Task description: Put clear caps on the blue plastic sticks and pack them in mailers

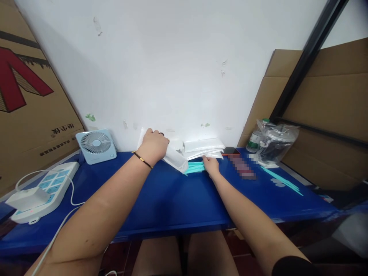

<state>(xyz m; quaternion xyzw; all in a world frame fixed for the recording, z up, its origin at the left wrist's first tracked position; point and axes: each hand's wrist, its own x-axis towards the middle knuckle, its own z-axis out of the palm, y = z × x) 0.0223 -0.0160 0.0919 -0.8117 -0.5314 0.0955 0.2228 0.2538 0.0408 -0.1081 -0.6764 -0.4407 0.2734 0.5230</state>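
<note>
Gripping a translucent white plastic bag [172, 155] near the frame's centre, the left hand [153, 145] is closed over its upper end against the white wall [172, 69]. Just right of it, the right hand [211, 165] rests with fingers narrowly curled on a bundle of teal plastic strips [195, 167] lying on the blue table [166, 199], below a stack of white plastic bags [203, 147]; whether it actually pinches them cannot be told.

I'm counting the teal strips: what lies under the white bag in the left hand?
A bunch of teal strips pokes out from under the white bag, touched by the right hand. The bag covers their far ends.
</note>
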